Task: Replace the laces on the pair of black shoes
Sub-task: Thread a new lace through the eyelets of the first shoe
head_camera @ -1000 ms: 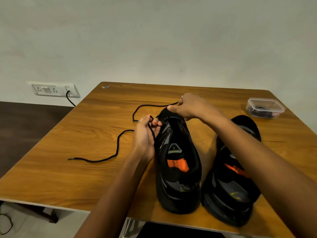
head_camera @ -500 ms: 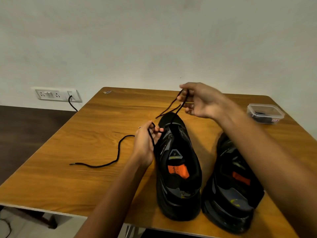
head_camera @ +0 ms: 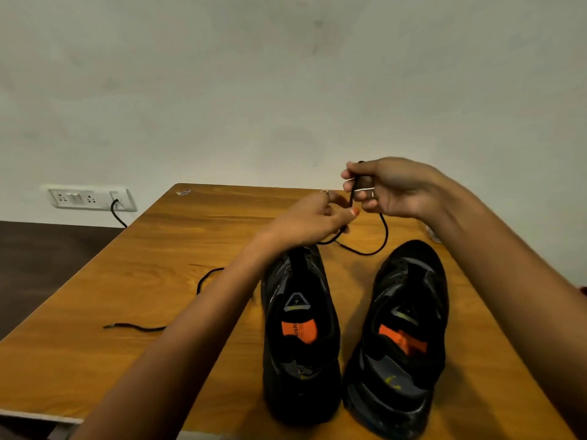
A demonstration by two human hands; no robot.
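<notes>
Both hands are pinching the black lace (head_camera: pixel 382 231) above the left shoe's (head_camera: pixel 300 331) toe: right hand (head_camera: pixel 394 188) gripping high, left hand (head_camera: pixel 313 219) lower. It's looking limp and thin, so holding near the stiff tip is probably easiest.

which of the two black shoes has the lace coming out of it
The left shoe, under the left hand: the black lace runs from its toe end up to both hands. The right shoe shows no lace.
</notes>
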